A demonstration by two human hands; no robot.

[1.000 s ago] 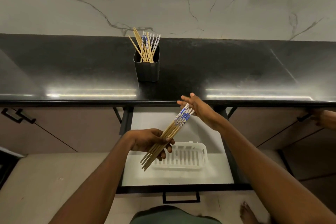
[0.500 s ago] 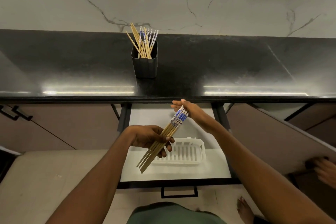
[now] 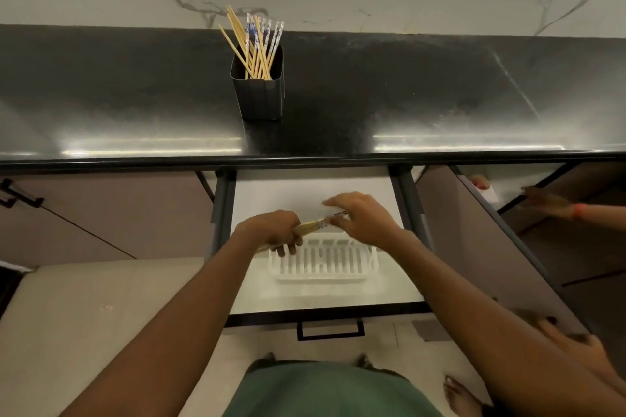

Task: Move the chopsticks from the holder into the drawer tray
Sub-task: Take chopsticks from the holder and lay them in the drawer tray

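Observation:
A black holder (image 3: 260, 95) stands on the dark counter with several chopsticks (image 3: 257, 44) sticking out of it. Below, the drawer is pulled out, and a white slotted tray (image 3: 325, 262) lies on its white floor. My left hand (image 3: 274, 230) is closed around a bundle of chopsticks (image 3: 310, 226), held almost level just above the tray's back left corner. My right hand (image 3: 362, 218) pinches the bundle's blue-patterned end, its other fingers spread. The bundle's left end is hidden under my left hand.
The drawer front with a black handle (image 3: 330, 328) is nearest to me. An open cabinet door (image 3: 481, 247) angles out on the right, with another person's hand (image 3: 572, 345) on it and another hand (image 3: 548, 205) behind it. Bare feet stand on the beige floor.
Both hands have lowered the bundle toward the tray and turned it from steeply tilted to nearly level. The cabinet door on the right has swung further open.

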